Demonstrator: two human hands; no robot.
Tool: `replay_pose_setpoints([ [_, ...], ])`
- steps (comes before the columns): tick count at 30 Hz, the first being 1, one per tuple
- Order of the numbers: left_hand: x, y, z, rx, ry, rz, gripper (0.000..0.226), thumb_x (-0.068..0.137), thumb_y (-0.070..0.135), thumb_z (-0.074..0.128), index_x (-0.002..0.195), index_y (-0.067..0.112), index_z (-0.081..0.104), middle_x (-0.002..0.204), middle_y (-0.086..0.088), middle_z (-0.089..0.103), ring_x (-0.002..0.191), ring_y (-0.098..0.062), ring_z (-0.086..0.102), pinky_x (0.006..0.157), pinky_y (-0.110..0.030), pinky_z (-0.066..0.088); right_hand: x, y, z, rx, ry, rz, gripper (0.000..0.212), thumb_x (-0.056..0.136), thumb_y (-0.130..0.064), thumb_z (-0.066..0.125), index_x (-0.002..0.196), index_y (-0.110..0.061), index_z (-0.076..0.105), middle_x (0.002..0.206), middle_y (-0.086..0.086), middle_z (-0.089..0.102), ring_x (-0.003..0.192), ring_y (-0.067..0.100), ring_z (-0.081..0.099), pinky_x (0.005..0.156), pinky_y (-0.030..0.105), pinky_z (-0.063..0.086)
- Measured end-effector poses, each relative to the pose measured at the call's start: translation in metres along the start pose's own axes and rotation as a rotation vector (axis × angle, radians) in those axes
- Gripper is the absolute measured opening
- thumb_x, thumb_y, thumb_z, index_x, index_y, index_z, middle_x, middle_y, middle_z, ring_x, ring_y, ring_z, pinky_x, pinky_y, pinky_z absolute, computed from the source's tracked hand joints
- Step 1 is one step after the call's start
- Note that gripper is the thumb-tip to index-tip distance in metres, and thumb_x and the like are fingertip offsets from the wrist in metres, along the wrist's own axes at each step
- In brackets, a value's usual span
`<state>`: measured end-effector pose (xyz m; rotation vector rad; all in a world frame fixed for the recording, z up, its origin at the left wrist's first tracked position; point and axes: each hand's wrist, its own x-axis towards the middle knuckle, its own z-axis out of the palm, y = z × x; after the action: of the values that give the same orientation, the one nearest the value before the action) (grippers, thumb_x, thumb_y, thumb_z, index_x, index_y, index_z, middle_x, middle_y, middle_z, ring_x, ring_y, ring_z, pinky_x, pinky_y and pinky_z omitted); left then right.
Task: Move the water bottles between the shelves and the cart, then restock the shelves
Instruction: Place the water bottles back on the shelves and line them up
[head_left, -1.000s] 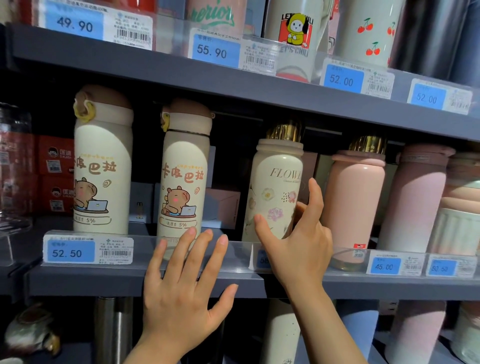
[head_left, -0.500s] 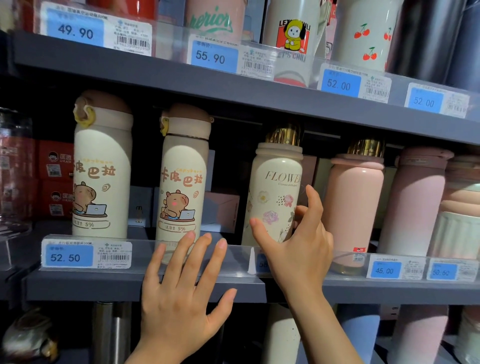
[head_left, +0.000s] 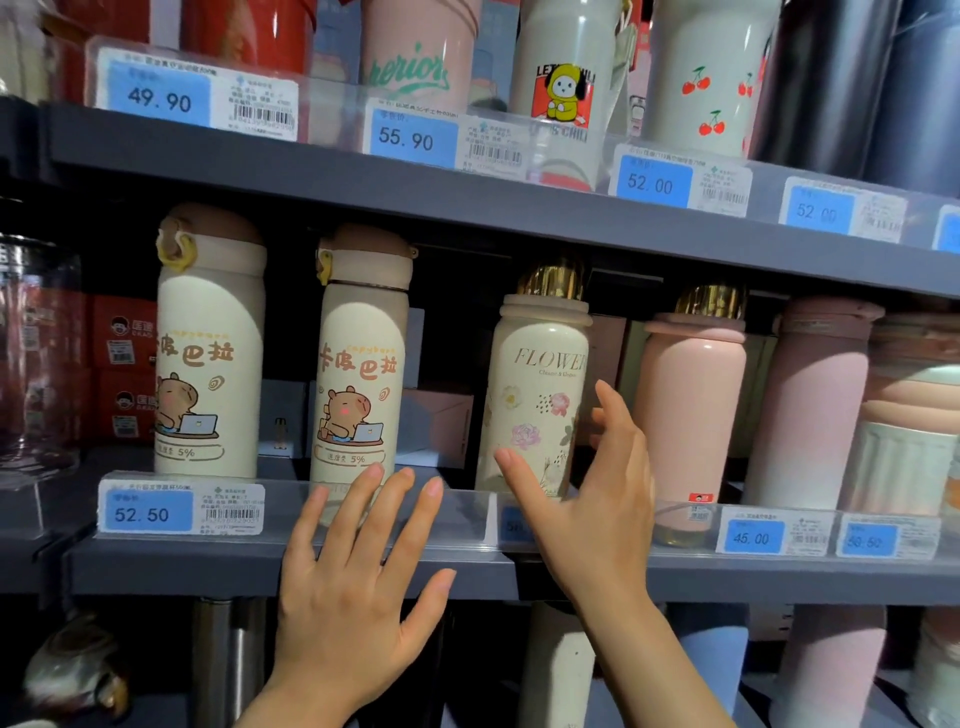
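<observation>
On the grey metal middle shelf (head_left: 171, 569), fronted by a clear plastic price rail (head_left: 457, 512), stands a row of upright bottles; above it a second grey shelf (head_left: 467, 192) carries more stock behind blue price labels.

Largest items, left to right: tall cream bottle with brown domed lid and capybara print (head_left: 208, 358); second cream capybara bottle of the same pattern (head_left: 361, 364), just beside the first; cream floral bottle with gold cap, lettered FLOWER (head_left: 537, 384); plain pink bottle with gold cap (head_left: 688, 400); pale pink bottle with matching lid (head_left: 815, 410), at the far right, partly overlapped by a stack of pastel ribbed cups (head_left: 909, 431).

Upper shelf: pink bottle with green script (head_left: 415, 57); white bottle with yellow cartoon figure (head_left: 563, 78); white bottle with red cherries (head_left: 709, 88).

Hands: left hand (head_left: 353, 597), fingers straight and spread apart, raised before the shelf edge below the second capybara bottle, holding nothing; right hand (head_left: 597, 509), thumb and fingers apart in an open cup on either side of the floral bottle's lower part, thumb against its front; whether the fingers touch it cannot be told.

Small items: blue price label 52.50 (head_left: 148, 514); blue price label 45.00 (head_left: 753, 538); red boxes at the shelf's rear left (head_left: 124, 364).
</observation>
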<state>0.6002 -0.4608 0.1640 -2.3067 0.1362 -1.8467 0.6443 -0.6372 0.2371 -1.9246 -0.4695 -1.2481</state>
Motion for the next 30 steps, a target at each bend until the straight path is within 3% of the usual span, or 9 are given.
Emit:
replay_pose_setpoints([
  [5,0.006,0.009,-0.008,-0.084,-0.045,-0.113,0.050,0.102,0.046,0.027,0.138,0.018,0.047,0.133,-0.010,0.060,0.130,-0.027,0.044,0.116,-0.049,0.018,-0.004,0.029,-0.043,0.010,0.082,-0.092,0.071,0.078,-0.058,0.058,0.136,-0.025,0.035,0.126,-0.005,0.045,0.112,0.017,0.046,0.089,0.050,0.047],
  [9,0.029,0.034,-0.014,-0.175,-0.076,-0.170,0.053,0.103,0.048,0.023,0.138,0.016,0.046,0.137,-0.011,0.056,0.134,-0.027,0.040,0.120,-0.048,0.009,0.009,0.053,-0.074,0.030,0.119,-0.055,0.070,0.078,-0.055,0.057,0.136,-0.022,0.037,0.126,-0.001,0.044,0.112,0.015,0.045,0.090,0.041,0.044],
  [12,0.053,0.054,-0.009,-0.233,-0.126,-0.262,0.059,0.102,0.052,0.019,0.146,0.018,0.036,0.148,-0.011,0.044,0.138,-0.026,0.035,0.120,-0.041,0.009,0.023,0.068,-0.083,0.058,0.045,0.054,0.079,0.078,-0.050,0.065,0.144,-0.025,0.029,0.134,0.000,0.042,0.121,0.014,0.041,0.094,0.031,0.034],
  [15,0.064,0.065,-0.004,-0.188,-0.180,-0.321,0.061,0.102,0.054,0.016,0.150,0.019,0.030,0.151,-0.012,0.039,0.135,-0.028,0.038,0.119,-0.034,0.008,0.040,0.080,-0.083,0.056,-0.097,0.120,0.094,0.078,-0.039,0.074,0.150,-0.035,0.013,0.145,-0.002,0.037,0.129,0.017,0.040,0.099,0.036,0.038],
  [18,0.062,0.065,0.000,-0.127,-0.202,-0.286,0.061,0.101,0.053,0.017,0.151,0.021,0.027,0.153,-0.012,0.039,0.133,-0.029,0.040,0.120,-0.033,0.008,0.057,0.084,-0.078,0.075,-0.239,0.144,0.102,0.077,-0.037,0.073,0.146,-0.048,-0.002,0.142,-0.001,0.044,0.118,0.025,0.052,0.092,0.039,0.045],
  [21,0.058,0.063,0.001,-0.093,-0.237,-0.211,0.061,0.100,0.054,0.017,0.154,0.027,0.025,0.155,-0.010,0.036,0.133,-0.027,0.040,0.120,-0.036,0.009,0.062,0.084,-0.074,0.141,-0.247,0.189,0.104,0.075,-0.034,0.075,0.140,-0.056,-0.004,0.140,-0.001,0.047,0.111,0.032,0.055,0.088,0.041,0.046],
  [24,0.056,0.063,0.002,-0.072,-0.260,-0.199,0.062,0.099,0.055,0.017,0.154,0.029,0.023,0.156,-0.010,0.035,0.133,-0.026,0.040,0.119,-0.037,0.012,0.060,0.087,-0.070,0.244,-0.186,0.265,0.109,0.064,-0.043,0.081,0.134,-0.062,-0.001,0.135,-0.006,0.048,0.111,0.028,0.055,0.088,0.043,0.045],
  [26,0.057,0.063,0.000,-0.070,-0.267,-0.214,0.062,0.099,0.056,0.016,0.154,0.030,0.022,0.156,-0.010,0.035,0.132,-0.025,0.041,0.117,-0.038,0.016,0.058,0.085,-0.066,0.195,-0.164,0.276,0.115,0.055,-0.055,0.081,0.138,-0.056,0.001,0.133,-0.006,0.045,0.115,0.026,0.051,0.087,0.043,0.045],
  [30,0.058,0.066,0.000,-0.038,-0.248,-0.220,0.061,0.099,0.057,0.016,0.153,0.029,0.025,0.154,-0.011,0.038,0.130,-0.023,0.042,0.111,-0.043,0.024,0.054,0.082,-0.062,0.060,-0.112,0.214,0.115,0.055,-0.064,0.075,0.143,-0.043,0.003,0.134,0.003,0.041,0.120,0.029,0.045,0.089,0.045,0.043],
])
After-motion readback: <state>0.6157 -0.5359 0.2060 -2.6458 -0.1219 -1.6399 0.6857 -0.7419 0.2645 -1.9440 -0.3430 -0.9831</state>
